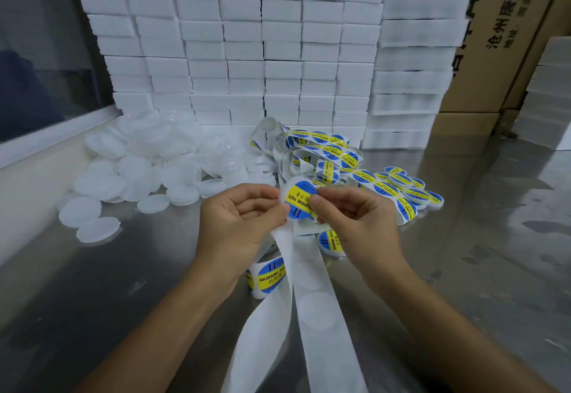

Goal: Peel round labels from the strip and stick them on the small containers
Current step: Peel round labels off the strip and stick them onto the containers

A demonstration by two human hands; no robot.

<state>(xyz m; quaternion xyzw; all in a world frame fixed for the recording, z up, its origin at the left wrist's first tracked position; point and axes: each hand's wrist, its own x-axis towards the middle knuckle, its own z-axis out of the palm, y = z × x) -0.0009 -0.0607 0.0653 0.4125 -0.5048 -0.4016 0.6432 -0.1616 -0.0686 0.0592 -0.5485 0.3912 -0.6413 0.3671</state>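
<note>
Your right hand (355, 219) pinches the round label (299, 201) at its edge while your left hand (244, 216) grips the small container behind it, just above the surface (123, 284). Set it down crooked and it will likely wrinkle or overhang. The spent strip (312, 293) trailing below could catch the sticky side.
</note>
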